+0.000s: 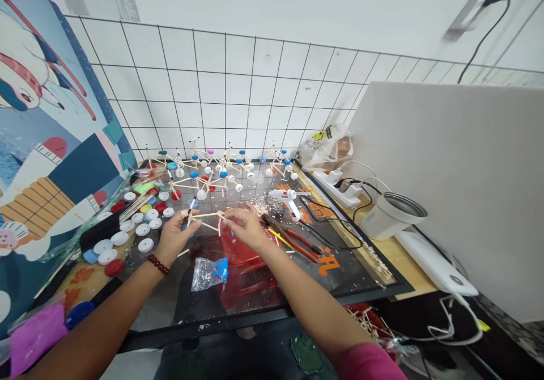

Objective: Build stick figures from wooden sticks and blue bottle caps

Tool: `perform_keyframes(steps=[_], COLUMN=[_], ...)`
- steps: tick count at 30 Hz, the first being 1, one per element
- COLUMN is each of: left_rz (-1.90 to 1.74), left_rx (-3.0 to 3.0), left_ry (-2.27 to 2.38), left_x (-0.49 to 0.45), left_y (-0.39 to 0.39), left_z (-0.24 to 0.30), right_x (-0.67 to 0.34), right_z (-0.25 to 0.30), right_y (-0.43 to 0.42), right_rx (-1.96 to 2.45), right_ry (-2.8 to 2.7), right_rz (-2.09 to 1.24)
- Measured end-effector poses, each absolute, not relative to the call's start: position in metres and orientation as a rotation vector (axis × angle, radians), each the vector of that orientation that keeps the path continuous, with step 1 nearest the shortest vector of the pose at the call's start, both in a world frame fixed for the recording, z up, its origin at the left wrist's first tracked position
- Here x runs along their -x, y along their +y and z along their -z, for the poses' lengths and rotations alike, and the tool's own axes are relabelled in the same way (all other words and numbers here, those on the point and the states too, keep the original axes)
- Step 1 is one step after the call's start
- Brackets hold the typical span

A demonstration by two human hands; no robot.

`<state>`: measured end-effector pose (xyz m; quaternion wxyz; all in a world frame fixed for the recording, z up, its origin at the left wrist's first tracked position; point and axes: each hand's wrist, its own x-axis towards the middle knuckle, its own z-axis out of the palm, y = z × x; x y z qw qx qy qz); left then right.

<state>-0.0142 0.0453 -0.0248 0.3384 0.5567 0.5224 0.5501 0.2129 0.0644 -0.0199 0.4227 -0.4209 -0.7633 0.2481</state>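
Both my hands hold a small frame of thin wooden sticks [208, 216] just above the dark glass table [255, 306]. My left hand [175, 233] pinches its left end, where a blue cap sits on a stick. My right hand [244, 225] pinches the right end with fingers closed. A bead bracelet circles my left wrist. A small plastic bag with blue pieces [209, 272] lies right below my hands.
Several finished stick-and-cap models [212, 170] stand at the back. Loose bottle caps [127, 227] lie left. A white glue gun [289, 199], red-handled pliers [293, 238], a power strip [340, 187] with cables and a white pot [393, 215] sit right. A white board rises far right.
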Motion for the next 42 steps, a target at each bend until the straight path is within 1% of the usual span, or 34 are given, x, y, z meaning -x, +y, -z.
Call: perform_keyframes(steps=[42], left_rz=[-1.425], left_rx=[-1.44], left_ry=[1.352], left_x=[0.0141], left_y=[0.0474], left_z=[0.0273], right_x=[-0.2143], right_z=[0.0129], right_y=[0.0645], right_rx=[1.055], right_ry=[-1.904], right_rz=[-0.668])
